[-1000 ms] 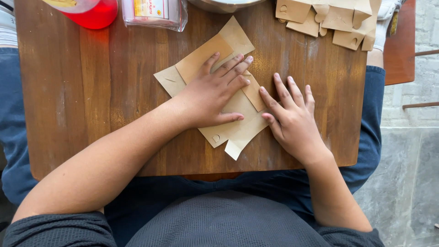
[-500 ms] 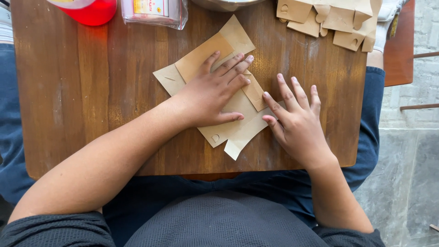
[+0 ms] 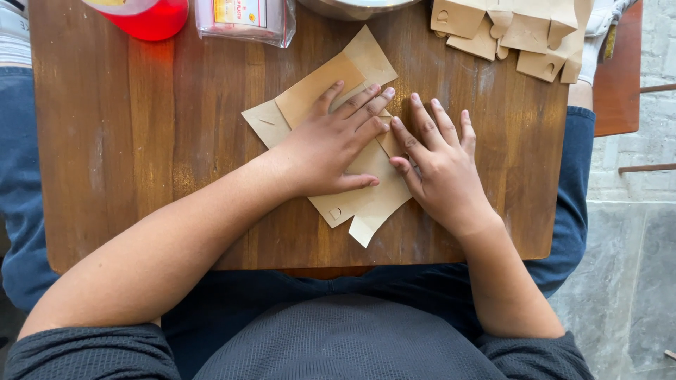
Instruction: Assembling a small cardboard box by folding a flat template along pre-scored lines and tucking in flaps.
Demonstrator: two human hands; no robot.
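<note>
2 hands flat: left hand [image 3: 325, 151], right hand [image 3: 440, 165] on brown paper [image 3: 313, 88].

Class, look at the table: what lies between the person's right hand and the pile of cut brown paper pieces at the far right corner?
In the head view, only bare wooden table lies between the right hand and the pile of paper pieces.

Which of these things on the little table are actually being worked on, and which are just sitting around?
In use:
- brown paper sheet, pressed flat
- left hand on it
- right hand at its edge
- wooden table underneath

Lying about:
- stack of folded brown paper pieces
- red container
- clear plastic packet
- metal bowl
</note>
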